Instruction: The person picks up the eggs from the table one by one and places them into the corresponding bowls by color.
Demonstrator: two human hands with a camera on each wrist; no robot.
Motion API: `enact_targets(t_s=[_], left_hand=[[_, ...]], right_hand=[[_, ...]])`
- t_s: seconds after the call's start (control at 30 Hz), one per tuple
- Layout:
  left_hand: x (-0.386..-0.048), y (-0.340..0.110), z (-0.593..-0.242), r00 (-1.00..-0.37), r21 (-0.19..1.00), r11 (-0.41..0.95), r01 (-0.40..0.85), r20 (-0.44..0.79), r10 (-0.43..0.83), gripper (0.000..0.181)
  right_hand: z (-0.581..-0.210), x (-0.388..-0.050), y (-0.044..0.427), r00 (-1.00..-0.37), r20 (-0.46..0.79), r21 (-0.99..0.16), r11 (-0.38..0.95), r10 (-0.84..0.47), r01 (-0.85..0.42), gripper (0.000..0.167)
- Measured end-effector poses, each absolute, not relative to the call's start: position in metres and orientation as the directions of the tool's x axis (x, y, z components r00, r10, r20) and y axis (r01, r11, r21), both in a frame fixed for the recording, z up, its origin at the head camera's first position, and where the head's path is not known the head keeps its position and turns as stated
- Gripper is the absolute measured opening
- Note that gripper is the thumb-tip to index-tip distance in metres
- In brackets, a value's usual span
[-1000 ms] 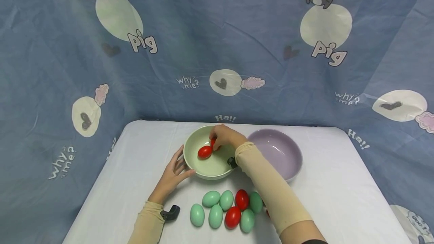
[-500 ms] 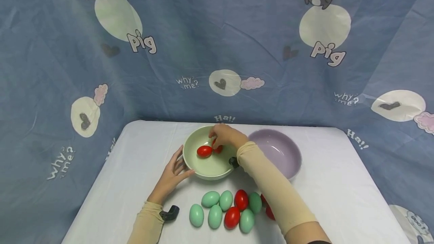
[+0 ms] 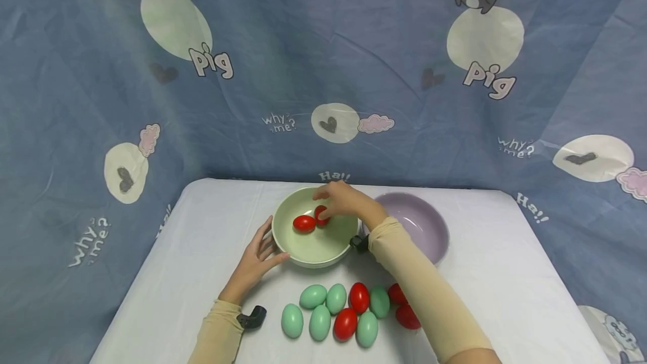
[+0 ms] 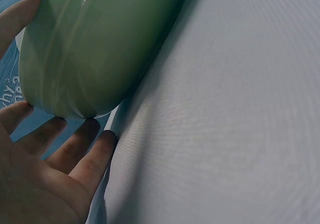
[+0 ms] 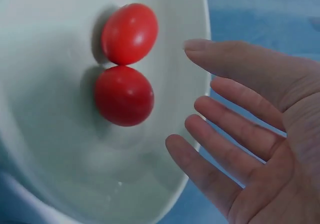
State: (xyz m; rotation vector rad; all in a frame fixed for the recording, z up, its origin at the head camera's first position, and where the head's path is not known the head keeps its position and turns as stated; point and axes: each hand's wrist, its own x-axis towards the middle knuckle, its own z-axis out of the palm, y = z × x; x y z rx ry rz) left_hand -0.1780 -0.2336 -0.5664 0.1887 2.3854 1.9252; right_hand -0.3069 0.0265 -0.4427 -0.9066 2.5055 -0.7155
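Note:
Two red eggs lie side by side in the light green bowl (image 3: 308, 251): one red egg (image 3: 304, 224) on the left, another red egg (image 5: 124, 96) partly behind my right fingers in the head view. My right hand (image 3: 345, 200) hovers over the bowl's right side, its fingers spread and apart from both eggs, holding nothing. Against the bowl's left outer wall, my left hand (image 3: 254, 263) rests with spread fingertips touching it; the left wrist view shows the thumb (image 4: 25, 11) near the rim and the other fingertips along the lower wall.
A purple bowl (image 3: 429, 229) stands to the right, partly behind my right forearm. In front lie several green eggs (image 3: 320, 322) and several red eggs (image 3: 346, 324), some next to my right sleeve (image 3: 419, 280). A patterned blue cloth (image 3: 242, 145) hangs behind the white table (image 3: 212, 201).
My right hand has let go of the second red egg, which now rests beside the first. The hand has risen and shifted right, its fingers opening. My left hand stays at the bowl.

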Motion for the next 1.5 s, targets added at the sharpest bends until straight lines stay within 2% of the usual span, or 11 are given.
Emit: enact_targets(t_s=[0.33, 0.57, 0.7, 0.83, 0.93, 1.33, 1.5], left_hand=[[-0.178, -0.235, -0.566, -0.99, 0.976, 0.209, 0.057, 0.029, 0.136, 0.103], [-0.178, -0.233, -0.567, -0.989, 0.977, 0.204, 0.066, 0.036, 0.146, 0.103], [-0.178, -0.233, -0.568, -0.988, 0.976, 0.205, 0.065, 0.035, 0.148, 0.103], [-0.179, -0.233, -0.567, -0.989, 0.976, 0.206, 0.065, 0.035, 0.147, 0.103], [-0.179, -0.233, -0.566, -0.989, 0.976, 0.208, 0.063, 0.033, 0.143, 0.104], [-0.179, -0.233, -0.567, -0.988, 0.977, 0.204, 0.07, 0.04, 0.149, 0.104], [-0.179, -0.234, -0.566, -0.988, 0.978, 0.198, 0.064, 0.034, 0.151, 0.104]], right_hand=[[-0.435, -0.278, 0.049, -0.749, -0.055, -0.61, 0.616, -0.661, -0.498, 0.054], [-0.437, -0.254, 0.074, -0.772, 0.001, -0.669, 0.574, -0.635, -0.473, 0.049], [-0.439, -0.238, 0.087, -0.77, 0.048, -0.648, 0.567, -0.636, -0.509, 0.046], [-0.44, -0.222, 0.099, -0.786, 0.058, -0.626, 0.591, -0.616, -0.509, 0.047], [-0.442, -0.211, 0.108, -0.801, 0.055, -0.653, 0.586, -0.596, -0.481, 0.049], [-0.462, -0.17, 0.139, -0.793, 0.184, -0.691, 0.497, -0.58, -0.524, 0.051], [-0.471, -0.155, 0.15, -0.792, 0.282, -0.7, 0.448, -0.541, -0.556, 0.052]])
